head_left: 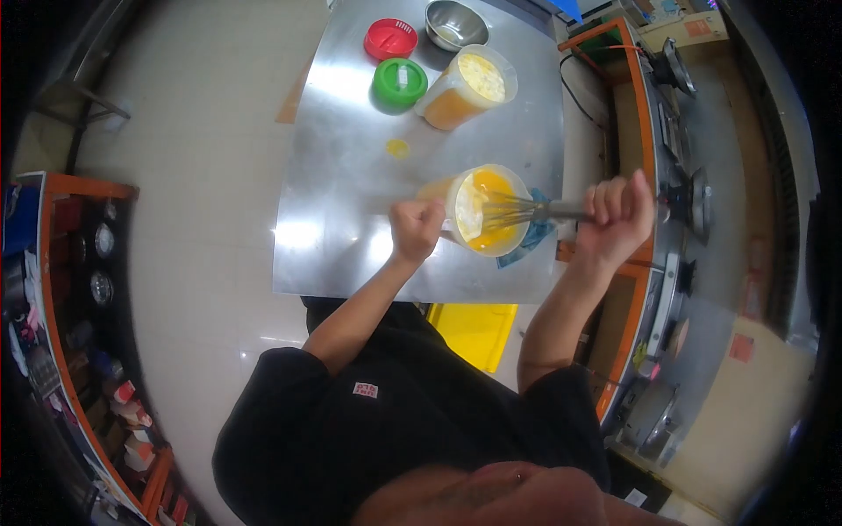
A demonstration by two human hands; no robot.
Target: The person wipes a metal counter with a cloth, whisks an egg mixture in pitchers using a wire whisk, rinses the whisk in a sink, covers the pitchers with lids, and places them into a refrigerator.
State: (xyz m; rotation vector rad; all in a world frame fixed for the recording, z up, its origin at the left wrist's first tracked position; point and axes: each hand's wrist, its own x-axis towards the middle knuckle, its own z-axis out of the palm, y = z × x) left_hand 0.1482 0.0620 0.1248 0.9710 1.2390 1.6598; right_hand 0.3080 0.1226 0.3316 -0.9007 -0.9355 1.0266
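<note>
I stand at a stainless-steel table (342, 219) in a tiled kitchen, gas stoves (690, 206) beyond my right hand and an orange-framed shelf (88, 185) well out past my left. Between my hands, near the table's close edge, is a translucent plastic pitcher (436, 189) of orange-yellow liquid with a whitish mass along the side nearer my left hand. My left hand (416, 231) is clenched at its handle, just beside the wall. My right hand (618, 213) grips the wire whisk (539, 209) by its metal handle. The whisk's long axis runs leftward from that grip, over the rim, with the wires inside the mouth. So the pitcher lies directly left of my right hand, and my left hand is the nearer one to its wall; that line between the two hands is what I judge the stirring depends on.

A crumpled blue cloth (526, 246) sits beside the pitcher, toward my right hand. Ahead of my left hand is a yellow spill (397, 148); farther on come a green lid (400, 83), a second pitcher (445, 107), a red lid (391, 39) and a steel bowl (456, 24).

A small label (366, 390) on my black shirt (421, 421) seems to read "UNIQLO", though too small to be sure. The white mark on the green lid is illegible.
</note>
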